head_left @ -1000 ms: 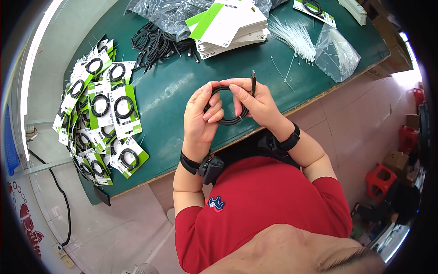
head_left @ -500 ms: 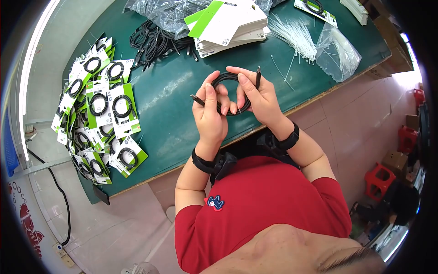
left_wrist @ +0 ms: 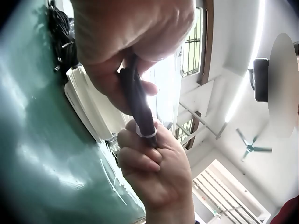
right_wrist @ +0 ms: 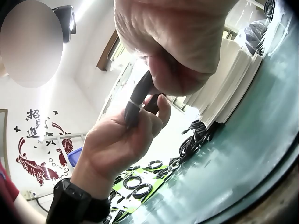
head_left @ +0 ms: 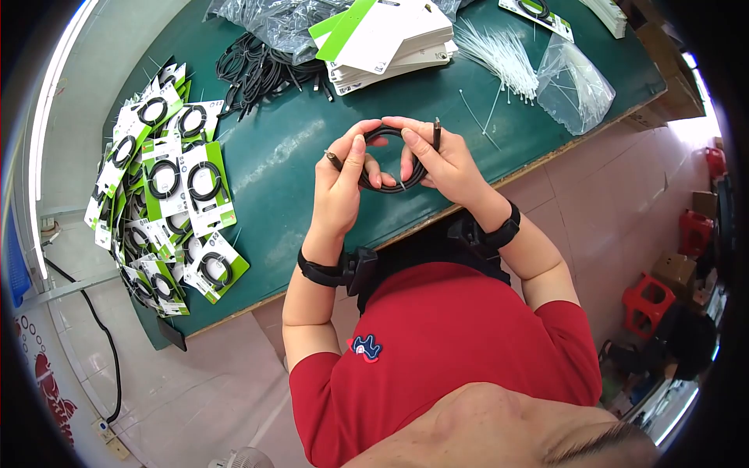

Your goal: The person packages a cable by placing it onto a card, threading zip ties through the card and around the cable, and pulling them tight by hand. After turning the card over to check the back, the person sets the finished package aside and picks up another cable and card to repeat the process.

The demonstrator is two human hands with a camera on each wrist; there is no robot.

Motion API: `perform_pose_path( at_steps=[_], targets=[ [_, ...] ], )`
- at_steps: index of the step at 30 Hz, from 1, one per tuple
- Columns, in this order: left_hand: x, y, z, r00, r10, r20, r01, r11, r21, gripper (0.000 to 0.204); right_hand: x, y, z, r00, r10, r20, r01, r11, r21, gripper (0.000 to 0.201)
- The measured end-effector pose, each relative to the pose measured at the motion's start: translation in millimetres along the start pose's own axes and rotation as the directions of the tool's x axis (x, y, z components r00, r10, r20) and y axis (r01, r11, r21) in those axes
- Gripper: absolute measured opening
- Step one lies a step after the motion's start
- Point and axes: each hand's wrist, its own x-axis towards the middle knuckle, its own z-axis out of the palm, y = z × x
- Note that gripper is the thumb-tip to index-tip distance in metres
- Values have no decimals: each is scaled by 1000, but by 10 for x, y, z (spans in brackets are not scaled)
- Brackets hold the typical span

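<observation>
Evenly, both hands share one thing: a black cable coil (head_left: 390, 189) held upright-looking between them above the tabletop, with the left hand (head_left: 343, 175) curled round one side and the right hand (head_left: 449, 168) round the other, so neither is nearer. The thumbs lie along the ring, its opening facing up towards the head camera. A pale tie (head_left: 402, 186) crosses the coil at the bottom, on the side nearest the person. One plug (head_left: 334, 161) pokes outward past the left thumb; the other plug (head_left: 437, 136) points away from the person, beside the right fingers.

Below the forearms runs the table's near edge, slanting closer to the right hand. Ahead and to the left, a stretch of green tabletop (head_left: 281, 203) shows. Beyond it, straight ahead, stands a stack of cards (head_left: 390, 62), loose black cables (head_left: 265, 78) beside it; carded cables (head_left: 201, 179) heap well to the left, white zip ties (head_left: 499, 66) to the right.
</observation>
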Motion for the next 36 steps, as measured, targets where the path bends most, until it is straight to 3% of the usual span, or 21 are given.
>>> perform_pose_path(
  at_steps=[9,11,17,21,24,25,28,32,35,36],
  targets=[
    [-81,66,-149,978,-91,185,88,996,28,35,-66,-139,-152,947,221,233,-243,967,74,40],
    [-111,73,-174,956,-173,238,158,984,80,34,-100,-141,-159,918,260,300,-294,953,72,43],
    [-192,89,-150,931,-214,296,177,973,146,35,-198,-153,-163,896,313,315,-350,934,68,42],
    [-258,23,-30,957,-143,253,114,985,126,33,-172,-144,-193,893,319,317,-327,945,-30,38],
    [-299,-110,93,985,-111,129,125,987,-101,31,-164,-111,-203,898,312,310,-289,950,-116,40],
    [-299,-154,125,985,-111,129,124,987,-101,31,-159,-104,-185,904,311,295,-292,950,-107,39],
    [-288,-264,191,998,-44,-45,39,994,-104,30,-127,-67,-110,913,306,271,-293,952,-89,40],
    [-256,-303,216,994,-12,-106,-19,958,-285,30,-106,-12,-45,949,269,163,-277,960,31,48],
    [-261,-277,224,991,-45,-128,1,947,-321,30,-73,-63,-64,857,442,266,-503,830,241,53],
    [-264,-266,228,989,-64,-135,14,941,-339,30,-73,-58,-64,857,441,265,-502,830,242,53]
  ],
)
